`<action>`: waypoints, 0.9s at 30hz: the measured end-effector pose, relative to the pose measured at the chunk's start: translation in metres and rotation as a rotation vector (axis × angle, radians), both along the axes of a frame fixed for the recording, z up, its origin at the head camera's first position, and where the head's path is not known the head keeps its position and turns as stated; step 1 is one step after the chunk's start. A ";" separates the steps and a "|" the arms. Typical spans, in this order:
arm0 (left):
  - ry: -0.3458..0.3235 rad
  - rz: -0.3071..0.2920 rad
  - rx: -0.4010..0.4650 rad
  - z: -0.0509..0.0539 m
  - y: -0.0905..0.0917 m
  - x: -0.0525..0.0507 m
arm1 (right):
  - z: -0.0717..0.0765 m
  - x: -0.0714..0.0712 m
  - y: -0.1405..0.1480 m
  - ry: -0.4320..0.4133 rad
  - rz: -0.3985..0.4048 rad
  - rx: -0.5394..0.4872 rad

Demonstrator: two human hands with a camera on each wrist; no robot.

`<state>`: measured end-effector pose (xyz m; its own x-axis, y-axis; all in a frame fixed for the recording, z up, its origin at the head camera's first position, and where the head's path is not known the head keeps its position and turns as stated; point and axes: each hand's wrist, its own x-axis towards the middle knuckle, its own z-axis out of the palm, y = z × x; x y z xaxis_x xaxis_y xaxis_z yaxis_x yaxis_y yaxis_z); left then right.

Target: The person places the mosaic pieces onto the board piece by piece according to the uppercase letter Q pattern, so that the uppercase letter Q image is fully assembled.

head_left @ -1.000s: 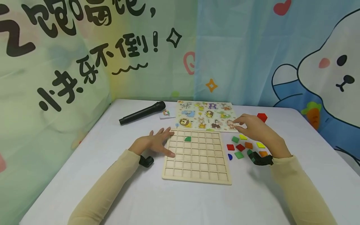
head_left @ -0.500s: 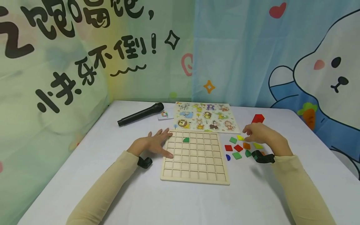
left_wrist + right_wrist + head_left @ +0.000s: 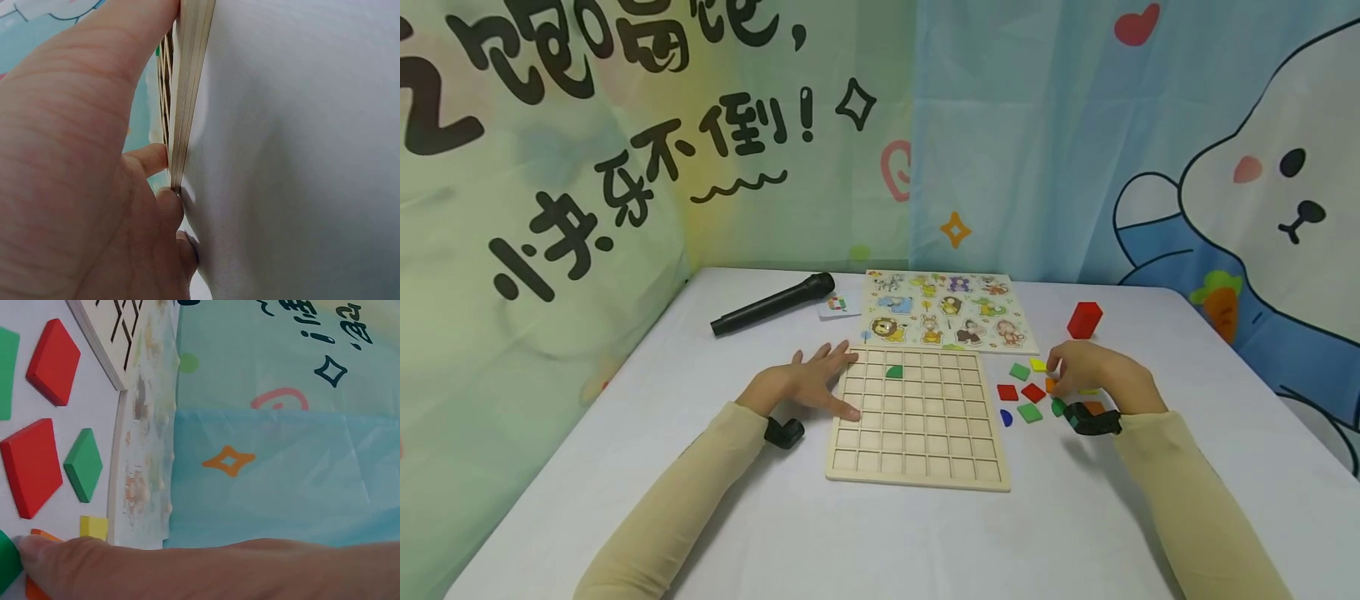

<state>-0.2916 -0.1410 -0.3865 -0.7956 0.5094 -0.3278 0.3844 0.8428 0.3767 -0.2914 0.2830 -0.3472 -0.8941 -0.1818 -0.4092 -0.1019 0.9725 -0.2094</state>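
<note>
In the head view, my left hand (image 3: 805, 385) lies spread at the left edge of a wooden grid board (image 3: 917, 467), with its thumb and fingertips on the rim. The left wrist view shows that hand's fingers (image 3: 150, 159) against the board's side. A green quarter-round tile (image 3: 894, 372) lies in one upper cell. My right hand (image 3: 1101, 372) is bent down over the loose tiles right of the board. In the right wrist view, its thumb (image 3: 47, 553) covers part of an orange tile (image 3: 37, 587), close to a green piece (image 3: 7, 562). The other fingertips are hidden, so a grip cannot be confirmed.
Around the right hand lie red tiles (image 3: 1007, 392), green tiles (image 3: 1029, 412), a yellow tile (image 3: 1037, 365) and a blue half-round (image 3: 1006, 417). Behind are an animal puzzle board (image 3: 951, 310), a red block (image 3: 1084, 321), a black microphone (image 3: 772, 305) and a small card (image 3: 838, 307).
My right hand has come from beside the animal puzzle, down and toward the viewer, onto the loose tiles, uncovering the red block. The left hand keeps its place on the board.
</note>
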 end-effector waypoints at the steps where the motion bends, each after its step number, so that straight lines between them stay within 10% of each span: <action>1: 0.000 0.000 -0.001 0.000 0.000 0.000 | 0.000 0.000 0.000 0.001 -0.001 0.002; 27: -0.005 -0.004 0.012 0.000 0.000 -0.001 | 0.000 0.002 -0.004 0.004 -0.036 -0.021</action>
<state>-0.2923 -0.1413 -0.3861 -0.7917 0.5168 -0.3258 0.3861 0.8366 0.3887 -0.2892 0.2794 -0.3475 -0.9019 -0.1582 -0.4020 -0.0682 0.9710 -0.2292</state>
